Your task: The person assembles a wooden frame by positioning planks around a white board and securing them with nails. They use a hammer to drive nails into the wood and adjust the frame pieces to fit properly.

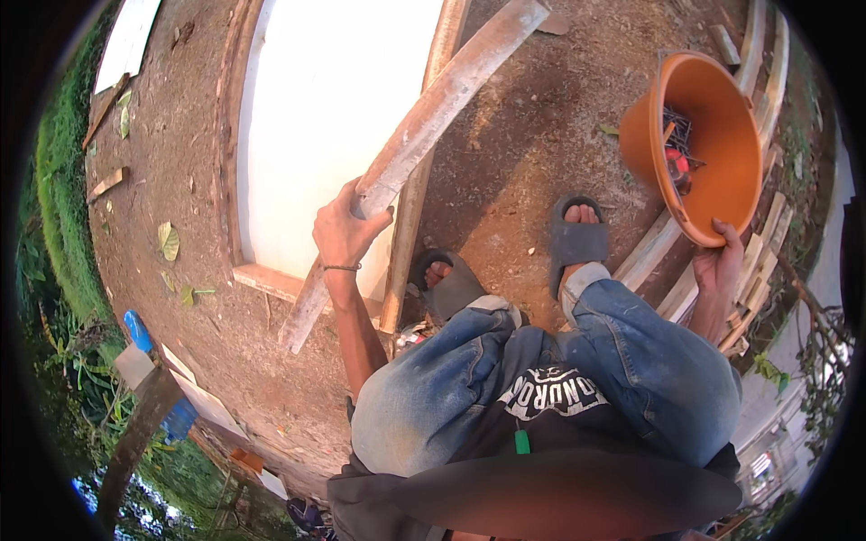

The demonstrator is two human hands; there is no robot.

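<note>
My left hand (347, 231) is closed around a long, rough wooden board (442, 108), which slants from lower left to upper right. The board crosses over a wood-framed white panel (325, 108) on the ground. At the right, my right hand (719, 259) grips the rim of an orange bucket (639, 135), thumb over the edge. The bucket is tilted so that its inside shows. In it lie many nails (677, 131) and a red and black object (678, 164) whose kind I cannot make out.
Long timber strips (651, 248) lie to the right, under and beyond the bucket. My sandaled feet rest on bare soil between panel and bucket. A short wood offcut (108, 185) and a dry leaf (169, 240) lie on the left. Grass (61, 216) borders the far left.
</note>
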